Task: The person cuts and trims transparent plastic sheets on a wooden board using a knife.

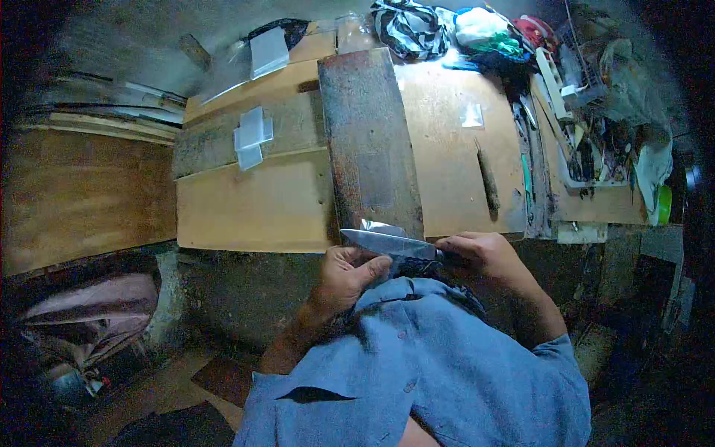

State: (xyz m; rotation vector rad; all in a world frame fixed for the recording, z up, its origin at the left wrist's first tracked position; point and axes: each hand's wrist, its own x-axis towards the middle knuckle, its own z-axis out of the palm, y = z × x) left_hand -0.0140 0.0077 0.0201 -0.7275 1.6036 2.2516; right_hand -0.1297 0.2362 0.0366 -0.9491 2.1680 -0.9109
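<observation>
My right hand [482,255] is closed around the dark handle of a knife. The knife's blade [387,243] points left, across the near end of a long worn wooden board [372,127]. Just below the blade tip, my left hand [351,274] is closed, thumb against the fingers. What it pinches, if anything, is hidden. A shiny clear piece [383,227], like plastic film, lies on the board's near end just behind the blade. Both hands are close in front of my blue shirt.
Small translucent sheets [253,137] lie on the table's left side. A dark slender tool [487,179] and a small clear square [471,115] lie to the right. A white basket of tools [596,182] stands far right, with bundled plastic bags [413,30] at the back.
</observation>
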